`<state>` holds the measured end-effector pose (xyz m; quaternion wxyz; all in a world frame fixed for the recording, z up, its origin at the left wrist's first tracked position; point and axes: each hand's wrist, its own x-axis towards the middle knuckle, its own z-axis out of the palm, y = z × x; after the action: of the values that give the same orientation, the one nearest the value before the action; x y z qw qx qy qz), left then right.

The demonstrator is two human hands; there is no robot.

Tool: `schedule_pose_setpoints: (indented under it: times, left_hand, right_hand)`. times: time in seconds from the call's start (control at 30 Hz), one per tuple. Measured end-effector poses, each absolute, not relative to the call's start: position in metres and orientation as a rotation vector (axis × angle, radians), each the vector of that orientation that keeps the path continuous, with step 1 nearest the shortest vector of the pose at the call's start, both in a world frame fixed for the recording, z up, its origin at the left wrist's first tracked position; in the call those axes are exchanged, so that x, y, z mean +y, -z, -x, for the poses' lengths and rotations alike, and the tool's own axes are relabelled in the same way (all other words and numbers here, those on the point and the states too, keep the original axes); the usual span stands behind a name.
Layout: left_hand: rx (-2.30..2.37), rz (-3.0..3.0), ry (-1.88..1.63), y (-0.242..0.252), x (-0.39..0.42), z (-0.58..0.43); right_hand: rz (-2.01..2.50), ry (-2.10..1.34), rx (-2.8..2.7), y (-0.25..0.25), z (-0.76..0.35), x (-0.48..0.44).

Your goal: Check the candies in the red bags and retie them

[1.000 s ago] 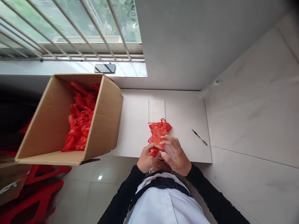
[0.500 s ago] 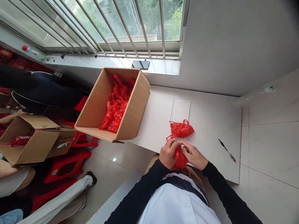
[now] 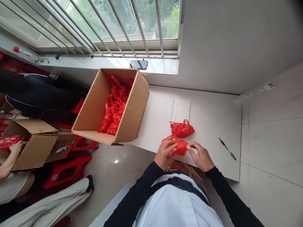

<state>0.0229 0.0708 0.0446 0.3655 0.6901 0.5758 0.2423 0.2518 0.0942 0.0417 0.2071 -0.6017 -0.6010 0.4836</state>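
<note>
A small red plastic bag (image 3: pixel 179 148) lies at the near edge of the white table (image 3: pixel 213 116), held between both my hands. My left hand (image 3: pixel 164 154) grips its left end with fingers curled. My right hand (image 3: pixel 201 155) pinches its right end. A second knotted red bag (image 3: pixel 182 129) sits on the table just beyond them. An open cardboard box (image 3: pixel 132 116) with several red bags (image 3: pixel 113 110) inside rests tilted on the table's left side.
A white paper sheet (image 3: pixel 180 110) and a black pen (image 3: pixel 227 148) lie on the table. A phone (image 3: pixel 138 64) rests on the windowsill. At the left stand red stools (image 3: pixel 67 170), another cardboard box (image 3: pixel 33 148), and other people; one person's hand (image 3: pixel 16 147) holds a red packet.
My hands lifted the red bag from my lap to the table edge and spread apart along it. The view swung left a second ago, bringing the people at the left into sight.
</note>
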Motion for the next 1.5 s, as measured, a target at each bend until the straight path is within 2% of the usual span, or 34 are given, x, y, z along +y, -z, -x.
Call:
schedule_pose_setpoints:
  times: [0.13,0.3,0.57,0.8,1.07,1.2,1.5]
  left_hand:
    - [1.726,-1.645,-0.537,-0.018,0.063,0.011]
    - [1.776,-1.539,-0.407,0.008,0.071,0.024]
    - [1.521,-1.698,-0.217,0.035,0.086,-0.012]
    - [1.456,-1.758,0.11,0.077,0.079,-0.017]
    - [1.588,-1.645,0.103,0.062,0.079,-0.009]
    - [1.705,-1.416,0.114,0.057,0.074,-0.009]
    - [1.916,-0.779,-0.105,0.041,0.071,0.017]
  right_hand:
    - [1.872,-1.262,-1.545,-0.006,-0.272,0.088]
    - [1.922,-1.233,-1.459,0.019,-0.269,0.089]
    - [1.799,-1.239,-1.621,0.033,-0.239,0.093]
    - [1.768,-1.342,-1.966,0.081,-0.229,0.074]
    - [1.824,-1.231,-2.065,0.09,-0.237,0.071]
    - [1.819,-1.246,-2.021,0.09,-0.234,0.068]
    - [1.654,-1.313,-1.887,0.065,-0.216,0.065]
